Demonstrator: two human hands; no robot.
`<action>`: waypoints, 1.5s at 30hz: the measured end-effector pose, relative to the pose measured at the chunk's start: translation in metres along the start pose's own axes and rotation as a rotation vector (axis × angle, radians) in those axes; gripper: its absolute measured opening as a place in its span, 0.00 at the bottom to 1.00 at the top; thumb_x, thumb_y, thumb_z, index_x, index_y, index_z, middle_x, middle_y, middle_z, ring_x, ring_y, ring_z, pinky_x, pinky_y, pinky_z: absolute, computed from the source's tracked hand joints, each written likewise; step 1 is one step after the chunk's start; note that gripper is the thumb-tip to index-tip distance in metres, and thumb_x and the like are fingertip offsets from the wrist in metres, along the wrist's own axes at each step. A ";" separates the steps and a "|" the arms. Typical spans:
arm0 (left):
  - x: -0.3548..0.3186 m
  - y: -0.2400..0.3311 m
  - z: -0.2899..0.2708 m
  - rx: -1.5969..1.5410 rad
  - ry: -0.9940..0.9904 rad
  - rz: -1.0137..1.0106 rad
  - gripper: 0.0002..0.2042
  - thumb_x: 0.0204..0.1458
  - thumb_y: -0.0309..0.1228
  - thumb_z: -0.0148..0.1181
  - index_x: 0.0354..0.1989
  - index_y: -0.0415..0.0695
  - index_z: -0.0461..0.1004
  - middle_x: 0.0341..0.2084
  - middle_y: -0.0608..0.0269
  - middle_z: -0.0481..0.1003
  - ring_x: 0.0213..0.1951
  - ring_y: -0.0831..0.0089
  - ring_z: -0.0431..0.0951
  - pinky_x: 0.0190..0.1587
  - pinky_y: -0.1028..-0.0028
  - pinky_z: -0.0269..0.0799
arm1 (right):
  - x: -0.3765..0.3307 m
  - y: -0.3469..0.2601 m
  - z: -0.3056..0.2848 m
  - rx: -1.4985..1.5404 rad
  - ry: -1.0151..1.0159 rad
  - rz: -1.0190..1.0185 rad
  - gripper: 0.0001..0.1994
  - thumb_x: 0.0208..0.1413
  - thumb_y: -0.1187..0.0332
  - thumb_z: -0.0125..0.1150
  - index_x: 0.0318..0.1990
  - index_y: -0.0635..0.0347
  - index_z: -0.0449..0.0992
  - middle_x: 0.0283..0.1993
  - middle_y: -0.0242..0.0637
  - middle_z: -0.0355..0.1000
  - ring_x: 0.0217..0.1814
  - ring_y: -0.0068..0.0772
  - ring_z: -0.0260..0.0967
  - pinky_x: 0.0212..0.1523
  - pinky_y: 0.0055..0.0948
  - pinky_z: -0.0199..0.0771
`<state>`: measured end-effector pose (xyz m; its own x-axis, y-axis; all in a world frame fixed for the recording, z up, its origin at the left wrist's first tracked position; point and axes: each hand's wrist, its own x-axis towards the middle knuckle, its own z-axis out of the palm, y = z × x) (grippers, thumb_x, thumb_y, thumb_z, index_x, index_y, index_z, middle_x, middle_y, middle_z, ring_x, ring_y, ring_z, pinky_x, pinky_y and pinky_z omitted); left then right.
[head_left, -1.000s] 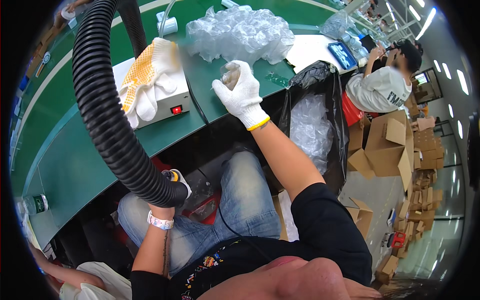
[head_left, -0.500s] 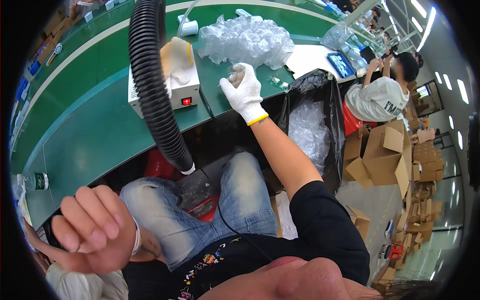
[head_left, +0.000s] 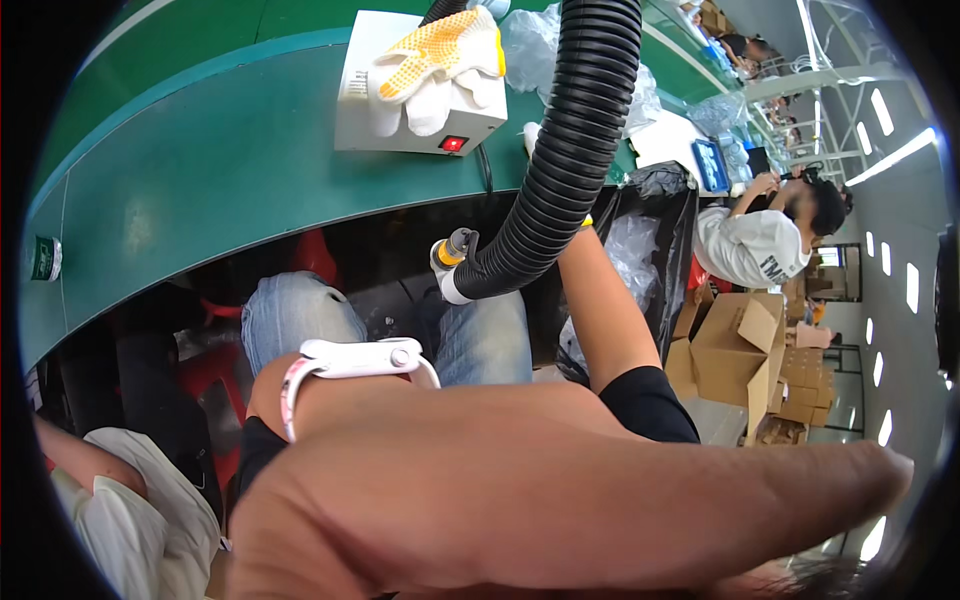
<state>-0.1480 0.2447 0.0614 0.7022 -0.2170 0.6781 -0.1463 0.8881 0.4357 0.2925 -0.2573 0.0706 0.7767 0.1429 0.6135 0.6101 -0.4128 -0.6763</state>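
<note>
My left hand (head_left: 520, 490) fills the lower part of the view, very close. One long finger stretches to the right; the other fingers are out of sight. A white watch (head_left: 360, 357) is on its wrist. My right hand (head_left: 532, 138) wears a white glove with a yellow cuff and is over the bench edge. A black ribbed hose (head_left: 570, 150) covers most of it, so its fingers and anything in them are hidden. Left of it, an orange-dotted white glove (head_left: 440, 70) lies on a pale box (head_left: 365, 115) with a lit red switch.
A green bench (head_left: 220, 160) curves across the top. Black bag with clear plastic (head_left: 632, 245) hangs at its edge. Clear plastic pieces (head_left: 530, 50) lie behind the hose. Cardboard boxes (head_left: 735, 350) stand at right, near a seated person (head_left: 755, 240). Another person's sleeve (head_left: 140, 500) is at lower left.
The view has shifted. My left hand, loosely curled at lower left before, now spreads across the lower view. The hose now crosses in front of my right hand, which earlier held something clear.
</note>
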 end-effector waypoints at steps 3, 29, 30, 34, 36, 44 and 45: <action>0.226 -0.131 0.074 0.033 0.032 0.025 0.32 0.64 0.61 0.49 0.60 0.45 0.74 0.51 0.48 0.75 0.52 0.51 0.77 0.53 0.52 0.73 | -0.010 -0.012 0.026 -0.085 -0.023 -0.022 0.25 0.51 0.71 0.75 0.53 0.63 0.69 0.40 0.34 0.73 0.37 0.23 0.72 0.42 0.26 0.77; 0.320 -0.170 0.082 -0.047 0.148 0.380 0.19 0.58 0.37 0.71 0.57 0.55 0.74 0.41 0.73 0.71 0.47 0.77 0.73 0.46 0.69 0.68 | -0.006 -0.035 0.015 0.082 0.037 0.198 0.24 0.51 0.68 0.73 0.54 0.61 0.70 0.37 0.34 0.75 0.35 0.23 0.73 0.42 0.27 0.78; 0.319 -0.166 0.081 -0.049 0.154 0.397 0.17 0.58 0.35 0.71 0.54 0.54 0.76 0.40 0.74 0.72 0.44 0.78 0.74 0.46 0.70 0.67 | -0.007 -0.030 0.013 0.102 0.049 0.193 0.26 0.49 0.66 0.75 0.54 0.60 0.70 0.34 0.34 0.76 0.33 0.23 0.74 0.41 0.27 0.78; 0.316 -0.156 0.085 -0.039 0.202 0.426 0.11 0.57 0.30 0.72 0.46 0.54 0.79 0.37 0.76 0.74 0.37 0.79 0.76 0.44 0.72 0.66 | -0.006 -0.035 0.011 0.059 0.049 0.185 0.26 0.49 0.66 0.75 0.54 0.60 0.70 0.34 0.34 0.75 0.33 0.23 0.74 0.40 0.27 0.78; 0.315 -0.154 0.089 -0.024 0.246 0.404 0.08 0.57 0.29 0.71 0.43 0.54 0.79 0.35 0.78 0.75 0.32 0.80 0.77 0.44 0.74 0.66 | -0.006 -0.035 0.014 0.076 0.049 0.187 0.26 0.49 0.66 0.75 0.54 0.60 0.70 0.34 0.34 0.75 0.33 0.23 0.74 0.40 0.27 0.78; 0.323 -0.161 0.082 0.226 -0.211 0.195 0.13 0.56 0.28 0.72 0.48 0.51 0.79 0.44 0.70 0.79 0.42 0.67 0.80 0.45 0.70 0.71 | -0.002 -0.030 0.016 0.116 0.048 0.180 0.25 0.50 0.69 0.75 0.53 0.61 0.69 0.35 0.33 0.74 0.34 0.22 0.72 0.40 0.25 0.77; 0.324 -0.167 0.083 0.226 -0.230 0.194 0.13 0.56 0.28 0.72 0.48 0.51 0.79 0.44 0.70 0.79 0.42 0.67 0.80 0.45 0.70 0.71 | -0.003 -0.032 0.013 0.108 0.041 0.171 0.25 0.50 0.70 0.74 0.53 0.62 0.68 0.35 0.32 0.73 0.34 0.21 0.71 0.40 0.24 0.76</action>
<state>0.0462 -0.0071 0.2577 0.4753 -0.1616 0.8649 -0.4296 0.8152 0.3884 0.2727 -0.2327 0.0845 0.8647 0.0409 0.5007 0.4848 -0.3289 -0.8104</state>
